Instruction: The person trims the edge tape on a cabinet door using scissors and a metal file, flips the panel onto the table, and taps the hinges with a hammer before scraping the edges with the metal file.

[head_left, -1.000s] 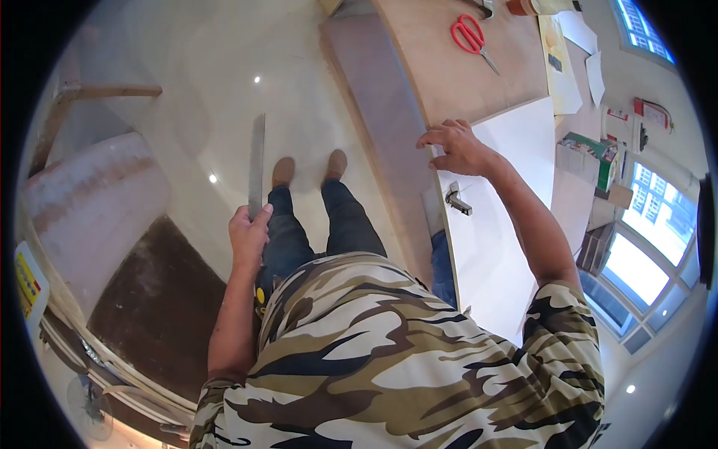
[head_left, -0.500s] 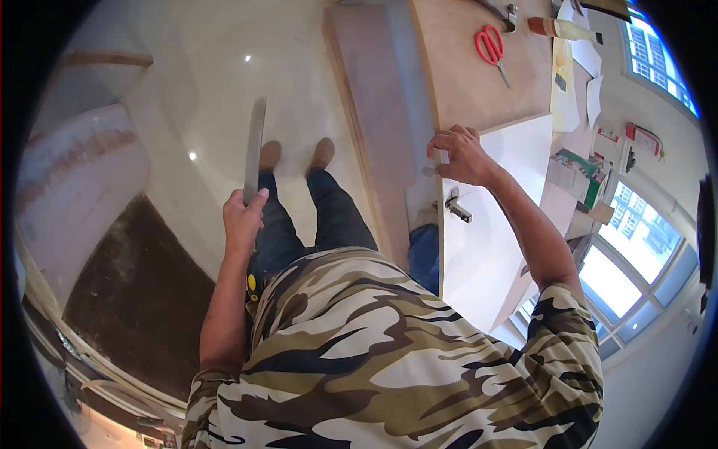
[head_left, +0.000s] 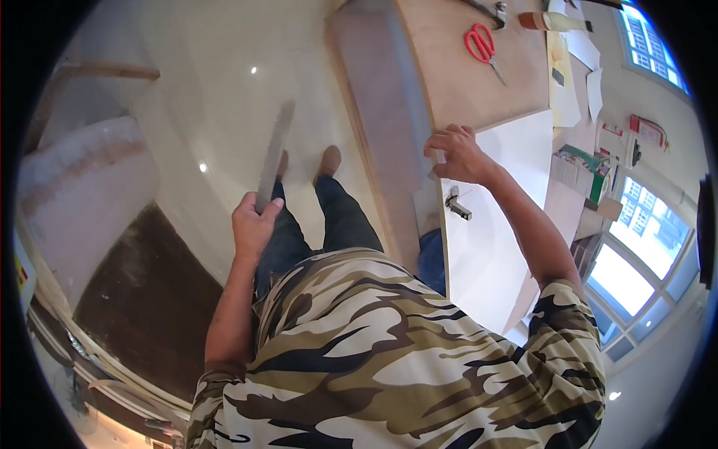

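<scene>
Held upward in my left hand (head_left: pixel 254 224) is a long flat grey metal bar (head_left: pixel 275 153) that looks like a file; its far end is blurred. The thumb lies along its near end. My right hand (head_left: pixel 462 156) is at the corner of a white door panel (head_left: pixel 497 224), its bent fingers and thumb apart and reaching past the panel's near edge. Whether the fingertips touch that edge I cannot tell. Just below this hand, a metal hinge (head_left: pixel 458 203) is fixed to the panel.
Red-handled scissors (head_left: pixel 482 46) and a bottle (head_left: pixel 555 22) lie on the wooden bench (head_left: pixel 456 90). A green-and-white box (head_left: pixel 587 170) stands to the right. A dark brown board (head_left: pixel 146 299) is at the lower left, and a wooden piece (head_left: pixel 108 72) at the upper left.
My left hand has moved slightly right, and the bar's tip has swung right. My right hand stays by the panel's corner, its fingers slightly shifted. The view has moved a little.
</scene>
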### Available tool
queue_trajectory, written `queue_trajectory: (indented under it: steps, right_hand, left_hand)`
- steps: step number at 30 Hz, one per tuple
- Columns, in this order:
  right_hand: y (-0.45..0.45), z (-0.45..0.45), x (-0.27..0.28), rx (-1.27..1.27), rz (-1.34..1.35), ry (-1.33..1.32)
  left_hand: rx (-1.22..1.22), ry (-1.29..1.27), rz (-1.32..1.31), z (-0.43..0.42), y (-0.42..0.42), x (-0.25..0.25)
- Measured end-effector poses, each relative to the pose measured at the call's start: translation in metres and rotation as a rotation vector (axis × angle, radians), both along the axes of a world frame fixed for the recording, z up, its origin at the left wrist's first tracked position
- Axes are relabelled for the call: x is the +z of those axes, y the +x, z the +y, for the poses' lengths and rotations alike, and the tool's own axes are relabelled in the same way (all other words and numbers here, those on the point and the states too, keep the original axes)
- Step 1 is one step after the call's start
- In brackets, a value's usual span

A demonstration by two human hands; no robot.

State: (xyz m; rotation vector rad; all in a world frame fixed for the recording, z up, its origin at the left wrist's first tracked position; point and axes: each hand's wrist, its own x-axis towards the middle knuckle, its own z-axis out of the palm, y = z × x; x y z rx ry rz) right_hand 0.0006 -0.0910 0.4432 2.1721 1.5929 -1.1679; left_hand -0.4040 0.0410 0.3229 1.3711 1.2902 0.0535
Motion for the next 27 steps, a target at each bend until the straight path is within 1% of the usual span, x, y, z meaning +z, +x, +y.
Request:
queue_trajectory:
  steps: [1, 2, 4, 7, 9, 10, 12, 14, 17, 19, 20, 22, 23, 25, 27]
  right_hand:
    - [0.001, -0.001, -0.001, 0.003, -0.002, 0.005]
    - [0.004, -0.005, -0.005, -0.025, 0.01, 0.035]
    - [0.006, -0.014, -0.014, -0.087, 0.035, 0.099]
    - [-0.01, -0.017, -0.013, -0.233, -0.019, 0.289]
    - [-0.046, -0.016, 0.004, -0.215, -0.281, 0.586]
    - [-0.069, -0.016, 0.017, -0.278, -0.321, 0.692]
    - [-0.109, -0.026, 0.039, -0.509, -0.042, 0.671]
    - [-0.136, -0.049, 0.035, -0.675, 0.385, 0.633]
    - [-0.165, -0.089, 0.001, -1.043, 0.715, 0.551]
    - [-0.17, -0.116, -0.039, -1.311, 0.845, 0.581]
    - [-0.171, -0.126, -0.05, -1.443, 0.913, 0.593]
    - [-0.173, -0.136, -0.049, -1.726, 1.067, 0.619]
    - [-0.173, -0.137, -0.049, -1.846, 1.148, 0.631]
    - [-0.178, -0.135, -0.066, -2.002, 1.381, 0.725]
    - [-0.18, -0.126, -0.069, -2.121, 1.568, 0.778]
  left_hand:
    - [-0.034, 0.007, -0.028, 0.004, 0.007, 0.011]
    - [-0.082, 0.081, -0.047, 0.005, 0.013, 0.01]
    - [-0.2, 0.172, -0.055, 0.014, 0.036, 0.025]
    - [-0.424, 0.318, -0.073, 0.028, 0.078, 0.05]
    - [-0.575, 0.407, -0.055, 0.039, 0.115, 0.066]
    - [-0.653, 0.446, -0.035, 0.044, 0.137, 0.073]
    - [-0.807, 0.532, -0.035, 0.053, 0.185, 0.086]
    - [-0.937, 0.62, -0.078, 0.054, 0.235, 0.098]
    - [-1.024, 0.672, -0.204, 0.046, 0.311, 0.096]
    - [-1.08, 0.751, -0.163, 0.041, 0.36, 0.083]
    - [-1.107, 0.788, -0.15, 0.038, 0.382, 0.076]
    - [-1.146, 0.881, -0.127, 0.039, 0.416, 0.059]
    - [-1.147, 0.934, -0.12, 0.043, 0.429, 0.061]
    - [-1.194, 1.011, -0.077, 0.043, 0.45, 0.072]
    - [-1.254, 1.059, -0.035, 0.037, 0.461, 0.08]
